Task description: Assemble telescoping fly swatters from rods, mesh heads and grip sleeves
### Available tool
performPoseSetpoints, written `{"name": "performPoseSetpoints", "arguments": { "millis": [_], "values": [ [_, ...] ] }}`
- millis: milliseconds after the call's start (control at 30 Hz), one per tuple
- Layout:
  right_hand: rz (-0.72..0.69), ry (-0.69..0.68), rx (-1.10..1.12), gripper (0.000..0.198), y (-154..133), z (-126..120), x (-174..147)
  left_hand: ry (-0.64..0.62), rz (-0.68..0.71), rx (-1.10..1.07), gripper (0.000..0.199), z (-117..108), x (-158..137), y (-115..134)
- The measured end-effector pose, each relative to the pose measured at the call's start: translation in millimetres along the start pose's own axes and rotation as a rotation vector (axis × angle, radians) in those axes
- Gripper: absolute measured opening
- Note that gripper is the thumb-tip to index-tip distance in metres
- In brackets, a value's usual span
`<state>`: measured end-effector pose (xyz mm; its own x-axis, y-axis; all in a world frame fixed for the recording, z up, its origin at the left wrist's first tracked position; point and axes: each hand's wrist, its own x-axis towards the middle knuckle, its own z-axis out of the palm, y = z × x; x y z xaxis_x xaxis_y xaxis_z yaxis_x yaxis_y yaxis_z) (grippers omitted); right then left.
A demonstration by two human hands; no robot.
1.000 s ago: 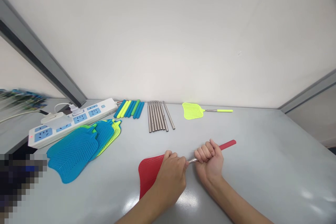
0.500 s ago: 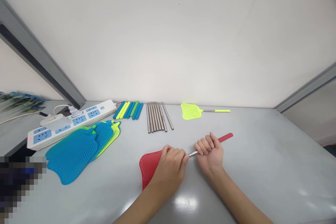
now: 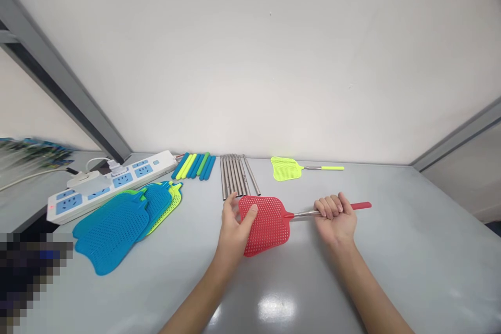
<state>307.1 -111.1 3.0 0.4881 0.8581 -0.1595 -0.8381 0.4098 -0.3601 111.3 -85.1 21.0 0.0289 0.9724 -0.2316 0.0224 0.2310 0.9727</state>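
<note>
A red fly swatter is held above the grey table, its mesh head to the left and its red grip to the right. My right hand is wrapped around the metal rod, close to the red grip. At the left edge of the mesh head, my left hand has its thumb over the front face; its other fingers are at the edge and partly hidden behind. Beyond them, a finished yellow fly swatter lies near the wall.
Several metal rods lie side by side near the wall, left of them several blue, yellow and green grips. Stacked blue and yellow swatter heads lie at left, against a white power strip with plugs in it.
My left hand has moved from the swatter's neck to the left edge of its head. The swatter and my right hand have shifted right, and the red head now shows more fully.
</note>
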Motion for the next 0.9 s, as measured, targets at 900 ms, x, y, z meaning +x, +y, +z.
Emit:
{"name": "performPoseSetpoints", "arguments": {
  "millis": [900],
  "values": [
    [0.024, 0.197, -0.041, 0.016, -6.0, 1.1, 10.4, -0.415, -0.308, -0.309, 0.044, 3.6, -11.6, 8.4]
  ]
}}
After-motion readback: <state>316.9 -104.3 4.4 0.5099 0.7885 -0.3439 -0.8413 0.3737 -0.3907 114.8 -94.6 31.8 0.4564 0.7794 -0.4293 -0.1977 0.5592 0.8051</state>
